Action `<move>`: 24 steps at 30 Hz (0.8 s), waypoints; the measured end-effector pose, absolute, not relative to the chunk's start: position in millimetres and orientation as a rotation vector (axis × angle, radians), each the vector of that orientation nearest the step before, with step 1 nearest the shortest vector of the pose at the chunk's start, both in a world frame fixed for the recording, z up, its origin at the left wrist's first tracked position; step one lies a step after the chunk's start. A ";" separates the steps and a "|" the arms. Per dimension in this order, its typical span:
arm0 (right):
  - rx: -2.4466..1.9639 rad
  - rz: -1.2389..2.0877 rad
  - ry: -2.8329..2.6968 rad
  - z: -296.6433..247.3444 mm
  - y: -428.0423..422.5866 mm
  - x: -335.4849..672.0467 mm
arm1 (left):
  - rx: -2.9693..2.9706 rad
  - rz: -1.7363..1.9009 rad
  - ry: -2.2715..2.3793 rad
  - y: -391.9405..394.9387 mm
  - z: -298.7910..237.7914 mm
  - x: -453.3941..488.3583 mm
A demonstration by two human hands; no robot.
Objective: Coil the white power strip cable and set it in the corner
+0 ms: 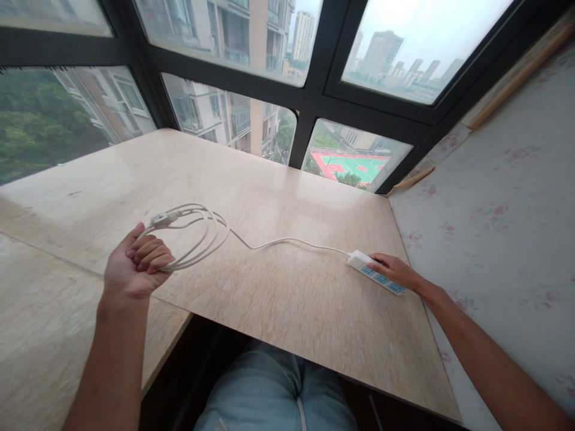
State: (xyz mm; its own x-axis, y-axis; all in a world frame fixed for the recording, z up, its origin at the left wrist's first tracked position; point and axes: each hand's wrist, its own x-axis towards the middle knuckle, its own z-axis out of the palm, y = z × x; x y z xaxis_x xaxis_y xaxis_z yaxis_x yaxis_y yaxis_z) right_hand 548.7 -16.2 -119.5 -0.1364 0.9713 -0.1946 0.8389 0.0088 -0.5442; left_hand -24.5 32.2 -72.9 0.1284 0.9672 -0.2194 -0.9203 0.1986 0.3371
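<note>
I have the left hand (142,261) clenched round the looped cord (188,263) above the table (278,299); the right (398,272) touches the strip (365,269) lying there, grip unclear. Seemingly mid-handling of the loops, winding or unwinding; next calls for keeping them untangled.

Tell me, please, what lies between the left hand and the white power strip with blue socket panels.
In the head view, the thin white cable runs from loops at the left hand across the beige marbled countertop to the power strip.
</note>
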 end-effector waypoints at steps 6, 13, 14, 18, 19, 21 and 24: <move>-1.925 0.849 -1.979 -130.1 -13.2 561.1 | 0.130 1.378 0.418 33.2 -73.0 -25.8; -1.906 0.531 -2.056 -152.2 0.2 573.3 | 0.163 1.325 0.356 25.8 -77.5 -15.2; -1.901 0.506 -2.060 -154.8 1.5 573.8 | 0.169 1.321 0.343 23.7 -77.4 -11.4; -1.907 0.312 -2.033 -157.8 1.7 564.8 | 0.192 1.325 0.281 12.8 -77.9 9.3; -1.897 0.220 -1.998 -156.7 0.1 557.7 | 0.196 1.336 0.262 9.2 -78.8 16.0; -1.860 0.064 -1.864 -152.4 -5.9 535.0 | 0.200 1.365 0.228 1.3 -81.4 31.2; -1.777 0.220 -1.608 -143.4 -22.5 478.7 | 0.203 1.431 0.208 -12.4 -85.2 57.9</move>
